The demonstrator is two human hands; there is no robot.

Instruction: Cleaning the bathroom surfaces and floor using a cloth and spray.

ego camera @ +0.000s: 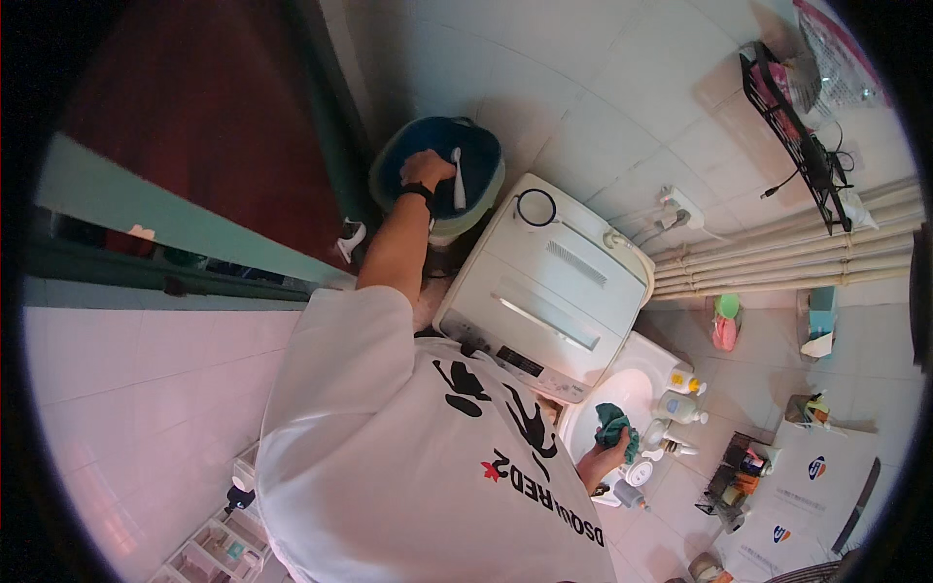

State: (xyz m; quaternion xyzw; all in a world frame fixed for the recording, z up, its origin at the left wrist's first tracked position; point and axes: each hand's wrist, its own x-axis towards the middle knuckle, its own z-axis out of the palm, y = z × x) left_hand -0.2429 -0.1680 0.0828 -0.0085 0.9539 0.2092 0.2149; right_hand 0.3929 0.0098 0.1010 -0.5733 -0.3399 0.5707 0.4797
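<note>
My left hand (427, 170) reaches down into a bucket (477, 149) with a dark blue inside and a pale green outer wall. Its fingers are curled, next to a white brush-like tool (458, 181) that looks like an electric toothbrush. Whether the fingers grip anything is hidden by the hand. Over the white washbasin (583, 415), at the right, my right hand (605, 458) holds a crumpled dark green cloth (617, 430).
A white top-loading washing machine (539, 277) stands between bucket and basin, with a dark-rimmed ring (536, 208) on its lid. Pump bottles (681, 407) line the basin's edge. A black wire rack (791, 138) hangs on the tiled wall. A dark red door (197, 124) is at the left.
</note>
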